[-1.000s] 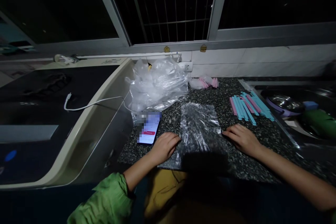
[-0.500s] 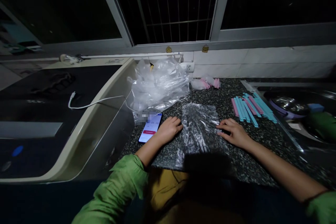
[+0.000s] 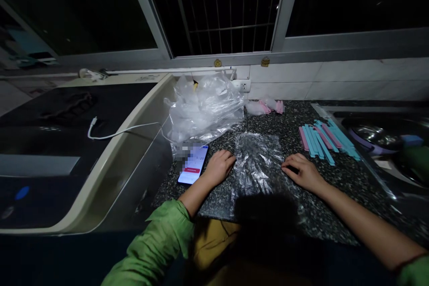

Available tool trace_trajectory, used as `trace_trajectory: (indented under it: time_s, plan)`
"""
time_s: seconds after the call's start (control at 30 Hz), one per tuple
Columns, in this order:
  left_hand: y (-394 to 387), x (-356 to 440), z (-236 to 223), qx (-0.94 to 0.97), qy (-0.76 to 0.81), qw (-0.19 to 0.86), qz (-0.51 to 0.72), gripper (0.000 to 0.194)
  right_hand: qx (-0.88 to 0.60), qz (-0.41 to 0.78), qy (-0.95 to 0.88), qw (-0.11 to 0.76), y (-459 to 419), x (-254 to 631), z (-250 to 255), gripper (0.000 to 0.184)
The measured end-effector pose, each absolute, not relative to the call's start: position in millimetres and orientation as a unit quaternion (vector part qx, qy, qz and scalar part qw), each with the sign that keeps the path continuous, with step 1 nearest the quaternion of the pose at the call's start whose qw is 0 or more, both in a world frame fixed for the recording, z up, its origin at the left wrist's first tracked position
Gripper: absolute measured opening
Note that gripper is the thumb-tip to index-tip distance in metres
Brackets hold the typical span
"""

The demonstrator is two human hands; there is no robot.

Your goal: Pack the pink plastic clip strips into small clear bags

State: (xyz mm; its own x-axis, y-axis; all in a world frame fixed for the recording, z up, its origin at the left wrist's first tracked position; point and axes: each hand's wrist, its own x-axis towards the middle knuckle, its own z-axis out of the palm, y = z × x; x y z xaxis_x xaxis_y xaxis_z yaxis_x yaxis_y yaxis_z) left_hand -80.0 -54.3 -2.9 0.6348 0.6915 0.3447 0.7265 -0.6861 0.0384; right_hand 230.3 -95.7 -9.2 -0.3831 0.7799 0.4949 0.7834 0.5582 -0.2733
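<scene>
A flat clear plastic bag (image 3: 257,161) lies on the dark speckled counter (image 3: 335,178) in front of me. My left hand (image 3: 219,167) rests at the bag's left edge, its fingers bent onto the plastic. At the right edge my right hand (image 3: 301,172) has its fingers curled and pinches the bag's side. A lit phone (image 3: 193,164) lies just left of my left hand.
A heap of crumpled clear bags (image 3: 204,107) sits behind the phone. Several blue and pink sticks (image 3: 325,140) lie to the right, with small pink pieces (image 3: 268,107) by the wall. On the right is a sink (image 3: 375,132) holding bowls. A white cable (image 3: 117,132) crosses the machine (image 3: 67,143) on the left.
Both hands have slid forward along the bag's sides from its near end to the middle. Their fingers went from lying flat to bent at the edges.
</scene>
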Motion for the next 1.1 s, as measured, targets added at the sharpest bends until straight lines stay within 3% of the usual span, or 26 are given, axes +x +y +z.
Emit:
trace_trajectory:
  time_s: [0.13,0.27,0.67,0.83,1.1]
  plan:
    - [-57,-72,-3,-0.874,-0.447,-0.027,-0.187,0.033,-0.482,-0.014,-0.825,0.295,-95,232,-12,0.019]
    - [-55,-70,-4,-0.87,-0.455,-0.063,-0.179,0.026,-0.482,-0.016,-0.826,0.293,-94,233,-13,0.018]
    - [-55,-71,0,-0.859,-0.439,-0.037,-0.26,0.02,-0.475,0.003,-0.813,0.336,-89,229,1,0.018]
    - [-47,-75,22,-0.831,-0.441,-0.044,-0.336,0.017,-0.464,-0.009,-0.811,0.357,-71,227,24,0.019]
    - [-44,-83,77,-0.794,-0.42,0.032,-0.439,0.013,-0.448,-0.067,-0.804,0.386,-57,215,81,0.016]
